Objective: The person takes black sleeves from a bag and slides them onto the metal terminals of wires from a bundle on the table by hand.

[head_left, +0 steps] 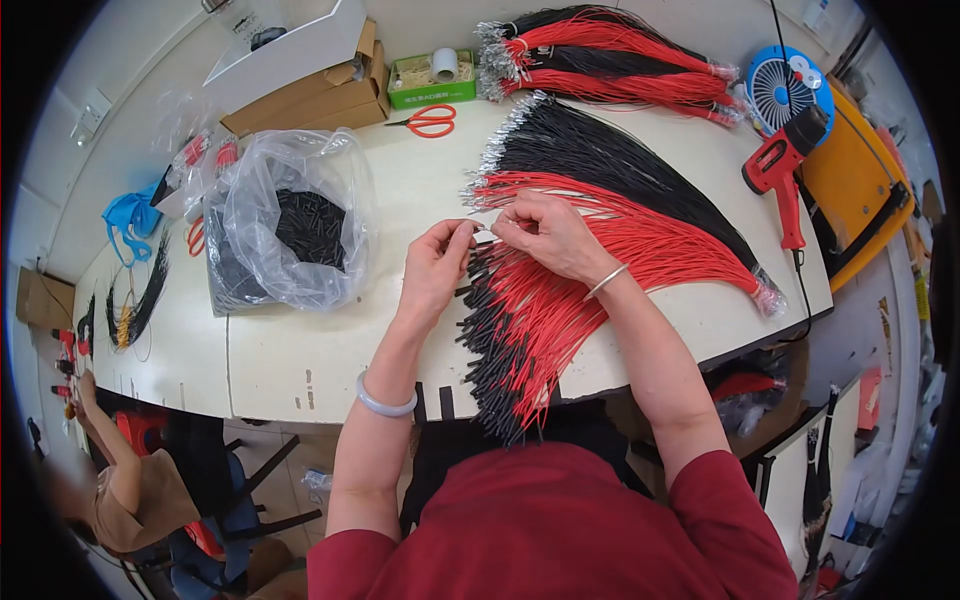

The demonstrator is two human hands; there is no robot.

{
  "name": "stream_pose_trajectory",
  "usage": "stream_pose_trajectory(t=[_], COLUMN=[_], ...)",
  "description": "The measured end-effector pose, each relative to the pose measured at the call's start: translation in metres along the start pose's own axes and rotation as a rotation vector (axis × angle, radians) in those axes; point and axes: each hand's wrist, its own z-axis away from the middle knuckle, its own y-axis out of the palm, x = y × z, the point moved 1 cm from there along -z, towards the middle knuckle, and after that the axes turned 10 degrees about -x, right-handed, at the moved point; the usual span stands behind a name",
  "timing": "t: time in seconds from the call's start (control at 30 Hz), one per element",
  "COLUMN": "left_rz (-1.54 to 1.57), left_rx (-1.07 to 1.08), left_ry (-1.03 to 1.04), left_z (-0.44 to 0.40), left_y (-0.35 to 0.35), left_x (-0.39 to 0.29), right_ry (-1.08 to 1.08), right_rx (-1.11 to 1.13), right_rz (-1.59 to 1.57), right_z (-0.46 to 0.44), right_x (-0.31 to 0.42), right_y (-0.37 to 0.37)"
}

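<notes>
Across a pale, smooth counter [270, 350] spreads a broad fan of wires: slender black wires [620, 170] on the far side, glossy red wires [690, 255] on the near side. Both converge at the right, where clear plastic wraps their gathered ends. Behind lies a second red-and-black bundle [620, 82], with silvery ends at its left. Left of the fan, a translucent, crumpled plastic bag [300, 160] gapes upward, holding a heap of short, rod-like black pieces [310, 228]. Toward the back, a brown cardboard carton [350, 100] stands beside a green box [430, 97], which contains pale material and a white roll [444, 65]. At the right are a round blue fan unit [785, 90] and a red-and-black heat gun [775, 165]. The right hand [545, 235] is over the left part of the red wires, thumb and forefinger pinched together; the left hand [438, 260] is just beside it, between bag and wires, likewise pinched. Scissors [432, 121] with orange-red looped handles lie beyond. Many near red wires end in dark cylindrical tips [490, 350], some reaching past the counter's edge. Smallest is a slender piece [484, 236] held between the two sets of fingertips, too fine to identify.
</notes>
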Motion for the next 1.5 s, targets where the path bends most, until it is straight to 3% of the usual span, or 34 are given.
stream_pose_trajectory(t=[0.2,0.37,0.5,0.7,0.83,1.03,1.2,1.33,1.5], left_rz=[-0.233,-0.177,-0.052,-0.036,0.394,0.428,0.441,0.554,0.592], left_rx=[0.025,-0.001,-0.053,-0.003,0.097,0.205,0.122,-0.109,-0.117], left_ry=[0.15,0.097,-0.01,-0.07,-0.248,-0.315,-0.257,-0.195,-0.282], left_z=[0.003,0.002,0.002,0.001,-0.005,-0.009,-0.011,-0.013,-0.01], left_y=[0.001,0.005,0.005,0.004,-0.006,-0.013,-0.017,-0.025,-0.017], left_x=[-0.004,-0.004,-0.006,-0.005,-0.01,0.001,-0.005,-0.013,-0.005], right_ry=[0.103,-0.027,-0.481,-0.446,-0.352,-0.245,-0.302,-0.128,0.014], right_rx=[0.11,-0.001,-0.19,-0.177,-0.161,-0.102,-0.071,-0.116,-0.061], right_rz=[-0.008,0.042,0.356,0.365,0.271,0.108,-0.039,-0.198,-0.259], right_z=[0.0,0.0,0.002,0.003,0.003,0.001,-0.002,-0.002,-0.002], right_x=[0.0,0.003,0.008,0.01,0.006,0.005,-0.004,-0.001,0.003], right_y=[-0.003,-0.002,0.0,0.003,0.004,0.002,0.003,-0.001,-0.001])
